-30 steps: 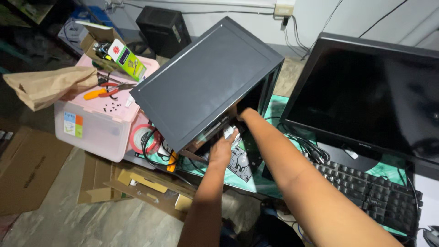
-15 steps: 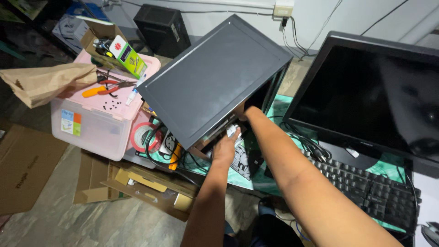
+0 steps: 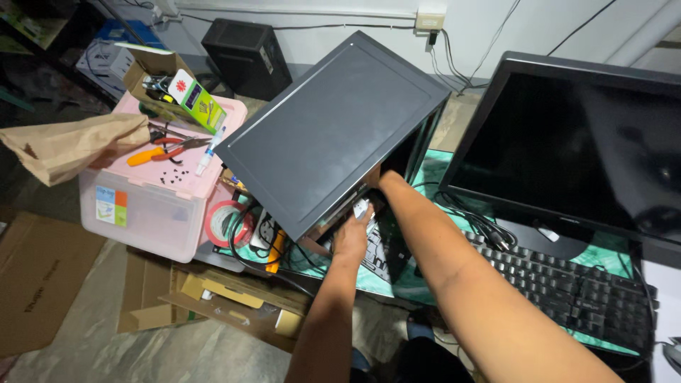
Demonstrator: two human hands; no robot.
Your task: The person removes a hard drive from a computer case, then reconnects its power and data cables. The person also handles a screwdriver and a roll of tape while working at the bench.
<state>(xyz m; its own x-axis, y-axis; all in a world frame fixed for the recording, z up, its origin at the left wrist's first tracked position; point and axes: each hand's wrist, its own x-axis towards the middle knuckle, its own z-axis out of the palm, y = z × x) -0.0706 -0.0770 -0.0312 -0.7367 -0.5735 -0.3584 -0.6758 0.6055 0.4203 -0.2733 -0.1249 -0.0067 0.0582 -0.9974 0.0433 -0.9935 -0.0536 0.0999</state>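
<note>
- The left hand (image 3: 352, 237) is raised palm-up, its fingers hidden from view.
- The right hand (image 3: 374, 177) is mostly out of sight; its forearm stretches forward, crossing close above the left wrist.

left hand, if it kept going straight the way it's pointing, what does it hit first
The left hand points up and away from the person, into the open side of the dark computer case. It would probably meet the case's lower edge or the parts just inside first; the interior is dark, so depth is unclear.

Cluttered workroom corner.
White wall (image 3: 340, 21) with a power socket (image 3: 431, 19); grey concrete floor (image 3: 92, 354) strewn with flattened cardboard (image 3: 42, 284).
</note>
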